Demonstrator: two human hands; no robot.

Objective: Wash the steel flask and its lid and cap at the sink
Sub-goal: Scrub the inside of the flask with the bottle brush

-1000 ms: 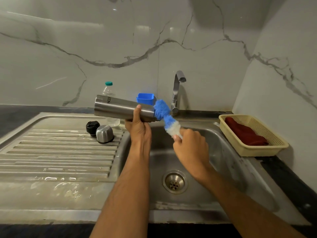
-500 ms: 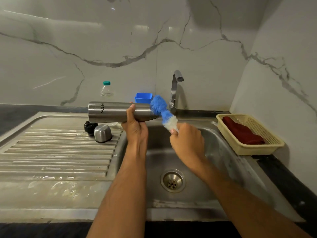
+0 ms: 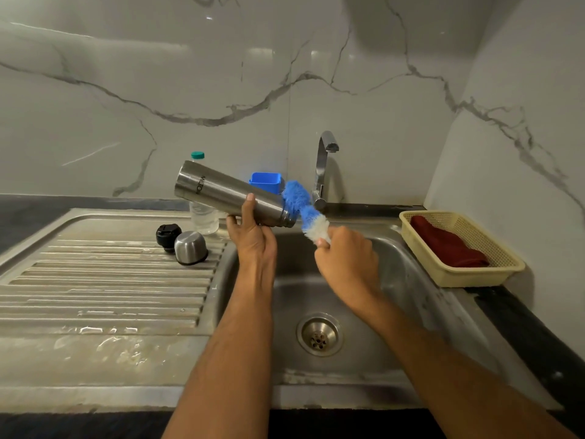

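While the flask lies tilted above the sink's left edge, mouth lower right, left hand fingers wrap its neck end. Right hand clamps the brush at the mouth. Lid and cap sit on the drainboard.

brush handle hidden in right hand
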